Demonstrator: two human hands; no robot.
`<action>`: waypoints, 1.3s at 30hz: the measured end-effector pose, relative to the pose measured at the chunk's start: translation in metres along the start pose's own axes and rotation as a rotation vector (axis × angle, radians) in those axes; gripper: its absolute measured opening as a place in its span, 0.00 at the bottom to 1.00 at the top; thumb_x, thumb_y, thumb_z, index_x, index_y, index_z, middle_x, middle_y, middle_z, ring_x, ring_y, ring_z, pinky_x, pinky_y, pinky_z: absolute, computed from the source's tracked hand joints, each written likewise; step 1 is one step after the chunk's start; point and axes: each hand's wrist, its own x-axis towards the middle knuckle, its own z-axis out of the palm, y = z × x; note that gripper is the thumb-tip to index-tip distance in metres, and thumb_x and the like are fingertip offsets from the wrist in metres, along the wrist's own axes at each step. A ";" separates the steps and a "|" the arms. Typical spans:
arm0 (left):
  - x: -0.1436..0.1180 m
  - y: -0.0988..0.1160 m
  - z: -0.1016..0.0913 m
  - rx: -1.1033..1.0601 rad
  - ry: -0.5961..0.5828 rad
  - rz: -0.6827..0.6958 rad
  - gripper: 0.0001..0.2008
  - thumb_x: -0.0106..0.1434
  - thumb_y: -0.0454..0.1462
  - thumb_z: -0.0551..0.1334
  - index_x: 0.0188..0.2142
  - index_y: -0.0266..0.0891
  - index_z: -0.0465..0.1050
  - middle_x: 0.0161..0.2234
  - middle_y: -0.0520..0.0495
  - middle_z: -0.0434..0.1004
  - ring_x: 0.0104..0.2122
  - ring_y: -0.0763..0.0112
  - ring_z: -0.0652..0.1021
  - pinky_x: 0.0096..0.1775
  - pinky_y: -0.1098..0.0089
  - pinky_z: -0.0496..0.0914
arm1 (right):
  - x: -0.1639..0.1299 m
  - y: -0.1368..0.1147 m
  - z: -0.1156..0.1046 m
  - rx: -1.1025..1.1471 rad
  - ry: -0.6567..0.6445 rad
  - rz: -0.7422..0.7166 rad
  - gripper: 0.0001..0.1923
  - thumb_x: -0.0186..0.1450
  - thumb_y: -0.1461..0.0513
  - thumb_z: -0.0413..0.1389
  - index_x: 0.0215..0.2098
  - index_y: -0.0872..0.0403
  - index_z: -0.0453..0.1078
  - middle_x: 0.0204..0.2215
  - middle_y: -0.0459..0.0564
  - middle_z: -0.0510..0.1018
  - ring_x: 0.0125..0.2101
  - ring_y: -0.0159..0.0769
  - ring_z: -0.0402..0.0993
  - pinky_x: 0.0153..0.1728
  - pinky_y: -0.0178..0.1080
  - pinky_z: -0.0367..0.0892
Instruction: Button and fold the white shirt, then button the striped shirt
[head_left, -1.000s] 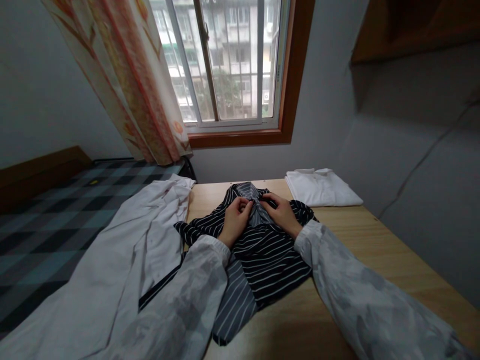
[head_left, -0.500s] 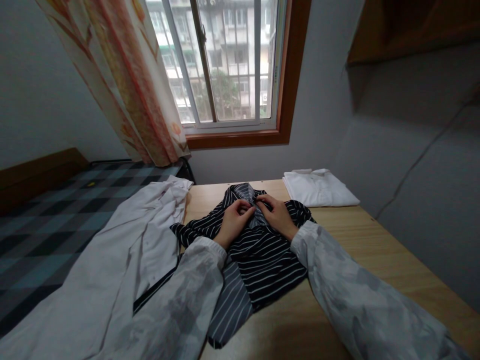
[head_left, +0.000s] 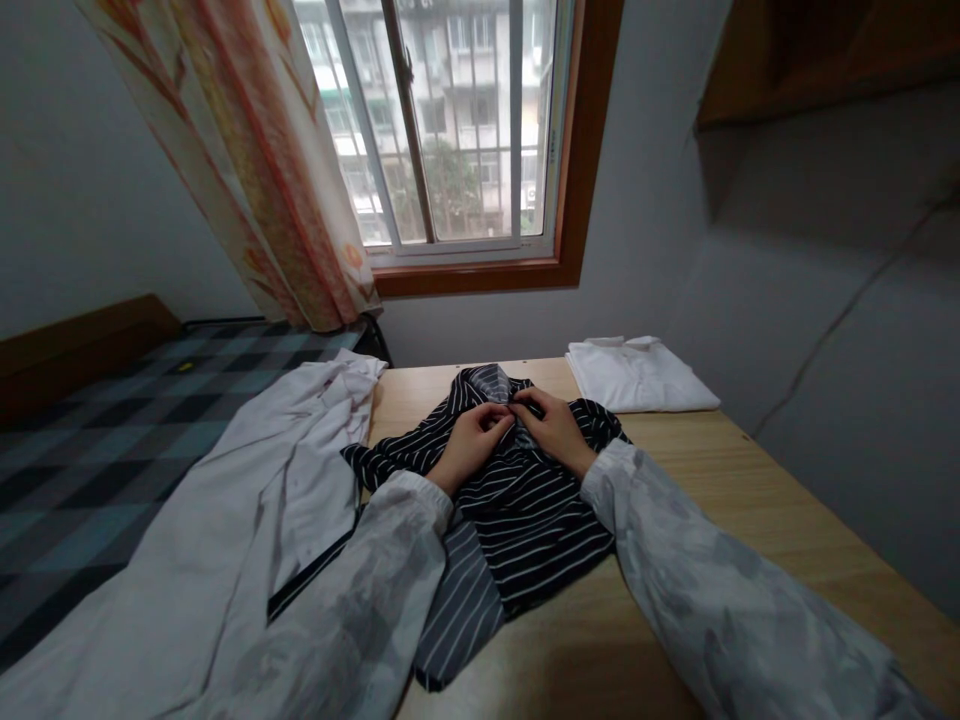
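Observation:
A black shirt with white stripes [head_left: 544, 530] lies spread on the wooden table in front of me. Its grey inner side shows at the collar and at the lower left flap. My left hand [head_left: 476, 437] pinches the shirt's front edge just below the collar. Close against it, my right hand [head_left: 553, 428] grips the same edge, its fingertips touching those of the left. Whatever small part sits between the fingertips, perhaps a button, is hidden.
White shirts [head_left: 247, 500] lie loosely along the table's left side. A folded white shirt [head_left: 637, 375] rests at the back right of the wooden table [head_left: 750, 520]. Left of the table is a bed with a checked cover [head_left: 97, 450]. A curtain [head_left: 262, 180] hangs beside the window.
My fingertips have drawn closer together on the shirt's front edge, the left hand shifting slightly right. The shirt itself lies almost as before.

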 end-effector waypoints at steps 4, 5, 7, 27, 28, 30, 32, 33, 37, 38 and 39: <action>-0.001 0.002 0.001 0.051 -0.005 0.027 0.13 0.66 0.45 0.70 0.44 0.40 0.85 0.43 0.43 0.88 0.42 0.59 0.84 0.49 0.60 0.77 | 0.000 0.004 0.000 0.030 0.017 0.051 0.11 0.72 0.52 0.59 0.43 0.49 0.80 0.39 0.49 0.86 0.41 0.45 0.82 0.47 0.45 0.74; -0.001 0.002 0.001 0.058 -0.012 0.028 0.13 0.66 0.45 0.70 0.44 0.40 0.85 0.43 0.43 0.88 0.42 0.59 0.84 0.49 0.60 0.77 | 0.001 0.005 0.000 0.028 0.015 0.059 0.12 0.72 0.52 0.58 0.43 0.49 0.80 0.39 0.49 0.86 0.40 0.45 0.82 0.47 0.45 0.74; -0.001 0.001 0.000 0.073 -0.021 0.024 0.13 0.66 0.46 0.70 0.42 0.40 0.85 0.41 0.43 0.88 0.40 0.60 0.83 0.47 0.62 0.77 | 0.001 0.006 0.000 0.016 0.007 0.066 0.13 0.73 0.51 0.58 0.42 0.49 0.80 0.38 0.49 0.86 0.39 0.45 0.82 0.46 0.45 0.74; -0.004 0.001 0.001 0.076 0.261 0.077 0.16 0.67 0.51 0.71 0.39 0.40 0.85 0.35 0.46 0.86 0.32 0.66 0.79 0.36 0.66 0.71 | -0.004 -0.003 0.003 -0.048 0.157 0.061 0.16 0.69 0.47 0.65 0.40 0.50 0.83 0.37 0.51 0.88 0.39 0.49 0.85 0.44 0.46 0.75; -0.004 0.000 0.001 0.076 0.262 0.079 0.16 0.67 0.51 0.71 0.39 0.40 0.85 0.36 0.46 0.87 0.32 0.65 0.79 0.36 0.66 0.71 | -0.004 -0.004 0.003 -0.059 0.165 0.057 0.16 0.70 0.47 0.64 0.40 0.50 0.83 0.37 0.52 0.88 0.38 0.49 0.84 0.43 0.45 0.74; -0.004 0.000 0.001 0.069 0.262 0.079 0.15 0.67 0.50 0.71 0.40 0.40 0.85 0.37 0.46 0.87 0.33 0.65 0.80 0.37 0.65 0.72 | -0.004 -0.006 0.002 -0.079 0.167 0.040 0.17 0.73 0.48 0.61 0.39 0.51 0.82 0.36 0.52 0.87 0.37 0.48 0.83 0.40 0.44 0.72; -0.004 0.000 0.001 0.058 0.262 0.079 0.15 0.68 0.50 0.71 0.41 0.40 0.85 0.37 0.46 0.87 0.34 0.64 0.80 0.38 0.65 0.72 | -0.004 -0.007 0.001 -0.087 0.152 0.026 0.18 0.75 0.48 0.58 0.39 0.51 0.81 0.35 0.51 0.87 0.36 0.47 0.82 0.40 0.43 0.72; -0.004 0.000 0.001 0.053 0.264 0.078 0.15 0.68 0.49 0.71 0.41 0.40 0.85 0.38 0.46 0.87 0.34 0.64 0.81 0.39 0.65 0.73 | -0.004 -0.007 0.000 -0.085 0.149 0.024 0.18 0.76 0.49 0.57 0.40 0.51 0.81 0.36 0.51 0.87 0.37 0.47 0.82 0.40 0.43 0.72; -0.004 0.001 0.001 0.041 0.266 0.075 0.15 0.68 0.49 0.71 0.42 0.40 0.85 0.38 0.45 0.87 0.35 0.64 0.81 0.39 0.65 0.73 | -0.004 -0.004 0.001 -0.057 0.202 0.026 0.16 0.75 0.50 0.56 0.47 0.51 0.80 0.43 0.53 0.88 0.43 0.48 0.84 0.45 0.44 0.74; -0.004 0.001 0.001 0.039 0.266 0.077 0.15 0.68 0.49 0.70 0.42 0.40 0.85 0.39 0.45 0.87 0.35 0.64 0.81 0.40 0.65 0.73 | -0.004 -0.003 0.001 -0.050 0.214 0.027 0.16 0.75 0.50 0.57 0.48 0.51 0.80 0.44 0.53 0.88 0.44 0.49 0.84 0.46 0.45 0.75; -0.004 0.001 0.001 0.038 0.265 0.079 0.15 0.69 0.49 0.70 0.43 0.40 0.85 0.39 0.45 0.88 0.36 0.64 0.81 0.40 0.64 0.73 | -0.004 -0.002 0.001 -0.044 0.222 0.028 0.16 0.74 0.50 0.57 0.49 0.51 0.80 0.44 0.53 0.88 0.45 0.48 0.84 0.46 0.45 0.75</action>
